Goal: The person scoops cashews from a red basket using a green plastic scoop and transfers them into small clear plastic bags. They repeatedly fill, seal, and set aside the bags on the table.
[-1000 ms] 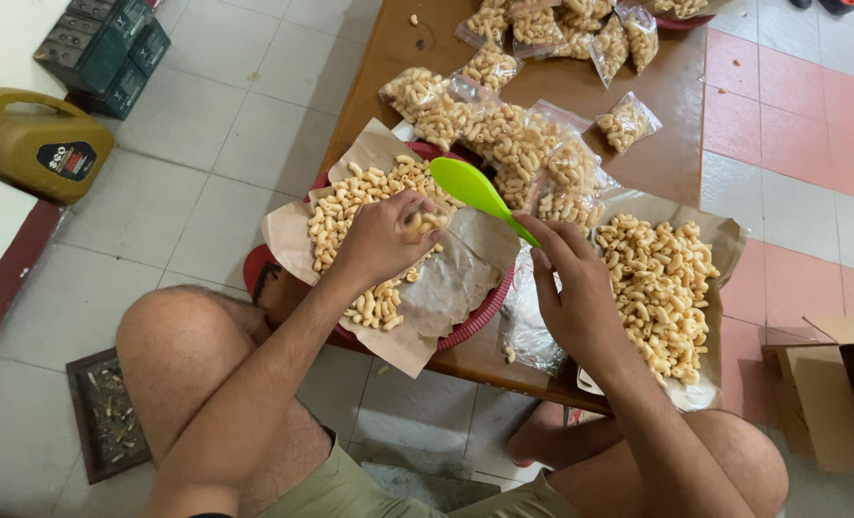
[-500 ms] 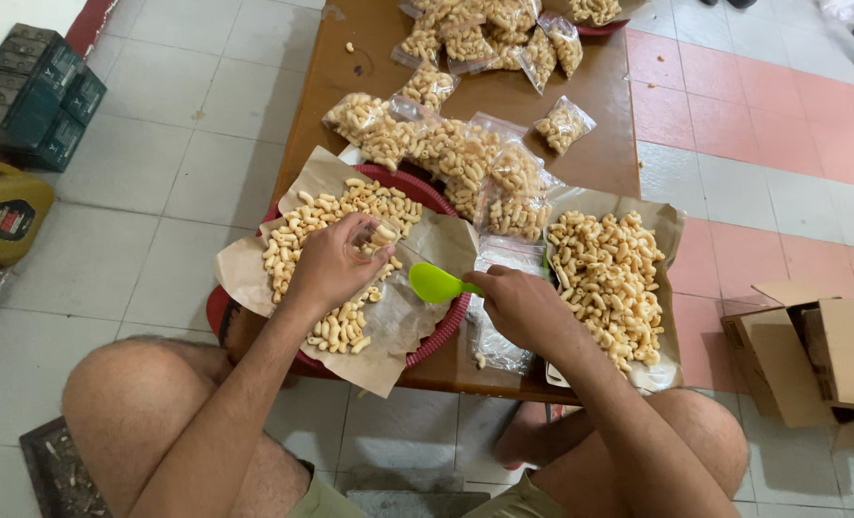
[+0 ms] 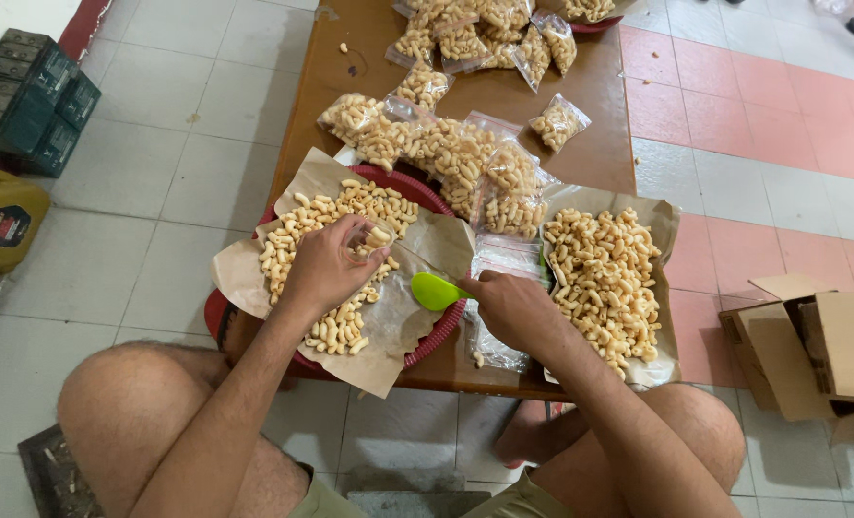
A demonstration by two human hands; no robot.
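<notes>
Head: green scoop points left (horizontal axis).

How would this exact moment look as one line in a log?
left hand: on snack pieces in paper-lined red basket | right hand: holds green scoop | filled bags behind on table

The person's forearms are bare with no sleeves, the left hand and right hand carry no gloves, rings or watch that can be made out, and olive-green shorts leave both knees and lower legs uncovered.
</notes>
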